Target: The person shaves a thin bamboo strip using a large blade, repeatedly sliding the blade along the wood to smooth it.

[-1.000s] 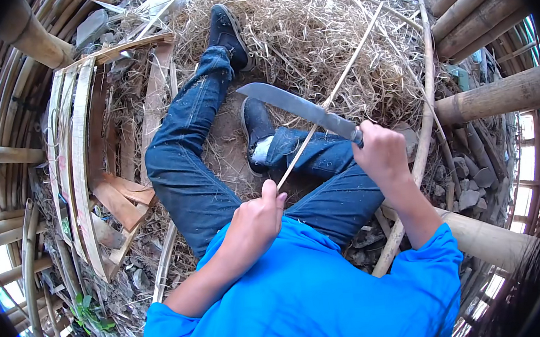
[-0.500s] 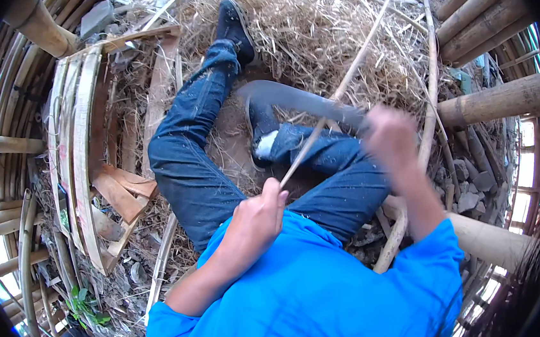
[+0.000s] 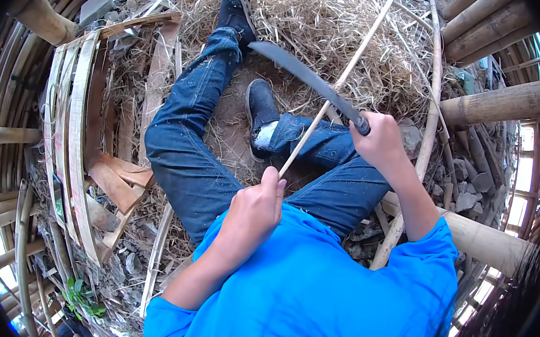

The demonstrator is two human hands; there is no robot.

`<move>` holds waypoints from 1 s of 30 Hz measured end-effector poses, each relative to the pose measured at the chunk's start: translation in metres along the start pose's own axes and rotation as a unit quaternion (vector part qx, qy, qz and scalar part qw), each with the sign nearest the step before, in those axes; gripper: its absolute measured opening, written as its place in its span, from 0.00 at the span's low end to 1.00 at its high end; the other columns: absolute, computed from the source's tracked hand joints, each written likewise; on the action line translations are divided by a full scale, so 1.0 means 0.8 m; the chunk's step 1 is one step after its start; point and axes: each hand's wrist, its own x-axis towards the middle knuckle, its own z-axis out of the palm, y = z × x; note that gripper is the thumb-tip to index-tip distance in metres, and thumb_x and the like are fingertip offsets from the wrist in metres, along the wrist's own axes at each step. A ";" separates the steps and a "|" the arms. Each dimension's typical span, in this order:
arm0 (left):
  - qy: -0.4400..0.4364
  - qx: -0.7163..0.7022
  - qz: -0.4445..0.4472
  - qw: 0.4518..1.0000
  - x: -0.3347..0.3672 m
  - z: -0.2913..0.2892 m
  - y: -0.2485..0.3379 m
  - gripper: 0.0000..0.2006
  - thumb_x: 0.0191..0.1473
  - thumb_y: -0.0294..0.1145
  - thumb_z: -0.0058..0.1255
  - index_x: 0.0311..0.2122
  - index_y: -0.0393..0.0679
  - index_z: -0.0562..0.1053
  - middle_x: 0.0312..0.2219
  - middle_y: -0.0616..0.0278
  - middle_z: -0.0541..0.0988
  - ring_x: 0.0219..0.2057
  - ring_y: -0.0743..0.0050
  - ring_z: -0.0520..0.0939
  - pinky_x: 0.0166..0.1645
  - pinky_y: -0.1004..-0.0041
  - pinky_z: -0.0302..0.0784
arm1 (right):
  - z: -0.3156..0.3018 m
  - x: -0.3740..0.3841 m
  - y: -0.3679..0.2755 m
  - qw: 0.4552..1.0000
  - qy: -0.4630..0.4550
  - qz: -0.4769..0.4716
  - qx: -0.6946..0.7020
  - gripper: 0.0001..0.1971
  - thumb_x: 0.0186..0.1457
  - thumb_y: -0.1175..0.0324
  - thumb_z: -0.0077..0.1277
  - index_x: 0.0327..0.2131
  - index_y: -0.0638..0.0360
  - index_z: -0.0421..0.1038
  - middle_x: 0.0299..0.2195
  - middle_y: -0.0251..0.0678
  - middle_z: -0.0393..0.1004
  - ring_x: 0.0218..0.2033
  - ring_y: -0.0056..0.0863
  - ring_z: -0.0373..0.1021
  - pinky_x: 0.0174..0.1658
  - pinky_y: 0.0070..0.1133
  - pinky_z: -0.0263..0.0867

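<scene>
My left hand (image 3: 257, 202) is closed round the near end of a thin bamboo strip (image 3: 366, 39), close to my lap. The strip slants away to the upper right, over my bent right leg. My right hand (image 3: 376, 138) grips the dark handle of a machete (image 3: 303, 72). Its long, slightly curved blade points to the upper left. Blade and strip cross a little beyond my right hand; the blade lies over the strip there, and I cannot tell how firmly they touch.
Pale shavings (image 3: 314, 17) are heaped beyond my feet. At the left stands a slatted wooden crate (image 3: 78, 140) with wood offcuts (image 3: 114, 185). A thick bamboo pole (image 3: 499, 103) juts in from the right, above broken stones (image 3: 468, 199). A green plant (image 3: 79, 297) grows at lower left.
The machete, blurred before, now shows sharply, its tip swung farther away from me. My right hand has shifted slightly nearer and left. My left hand keeps its hold on the strip.
</scene>
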 end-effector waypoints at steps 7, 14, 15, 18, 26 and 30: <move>-0.007 0.002 -0.002 1.000 0.005 -0.002 0.003 0.08 0.60 0.30 0.39 0.31 0.37 0.59 0.13 0.41 0.69 0.20 0.37 0.74 0.23 0.50 0.64 | 0.043 -0.012 0.017 0.930 -0.111 0.113 0.331 0.11 0.49 0.69 0.52 0.19 0.66 0.69 0.12 0.43 0.65 0.13 0.29 0.59 0.21 0.26 0.57; 0.005 0.039 -0.020 0.999 0.011 -0.007 -0.003 0.08 0.59 0.30 0.39 0.32 0.37 0.59 0.15 0.40 0.70 0.21 0.37 0.74 0.24 0.50 0.65 | 0.037 -0.029 -0.024 0.998 -0.040 -0.007 0.052 0.12 0.46 0.63 0.55 0.27 0.63 0.70 0.18 0.46 0.73 0.25 0.46 0.72 0.30 0.34 0.67; 0.008 0.050 -0.015 0.999 0.011 -0.007 -0.002 0.08 0.59 0.30 0.39 0.32 0.37 0.59 0.15 0.40 0.70 0.21 0.37 0.74 0.24 0.49 0.65 | 0.039 -0.034 -0.024 0.997 -0.049 -0.053 0.032 0.12 0.45 0.63 0.55 0.29 0.62 0.70 0.19 0.46 0.73 0.24 0.46 0.72 0.30 0.35 0.68; 0.002 0.041 -0.023 0.999 0.009 -0.004 0.002 0.08 0.59 0.31 0.39 0.32 0.37 0.59 0.15 0.40 0.70 0.22 0.37 0.74 0.24 0.49 0.65 | 0.042 -0.040 -0.024 0.993 -0.074 -0.089 0.009 0.11 0.45 0.64 0.55 0.29 0.60 0.68 0.19 0.45 0.73 0.22 0.45 0.72 0.28 0.35 0.68; 0.028 0.025 0.021 0.999 0.032 0.002 0.001 0.08 0.59 0.30 0.40 0.31 0.37 0.62 0.17 0.38 0.71 0.22 0.37 0.74 0.25 0.50 0.66 | 0.001 0.036 0.034 0.992 0.072 -0.033 -0.098 0.09 0.42 0.65 0.55 0.25 0.61 0.74 0.19 0.48 0.73 0.25 0.46 0.73 0.30 0.34 0.70; 0.031 0.021 0.015 0.999 0.016 -0.006 -0.008 0.07 0.59 0.29 0.40 0.31 0.37 0.61 0.16 0.40 0.70 0.22 0.37 0.74 0.24 0.50 0.64 | -0.009 0.021 0.009 0.994 0.051 -0.034 -0.094 0.11 0.42 0.65 0.56 0.26 0.63 0.74 0.20 0.50 0.73 0.26 0.47 0.73 0.31 0.34 0.70</move>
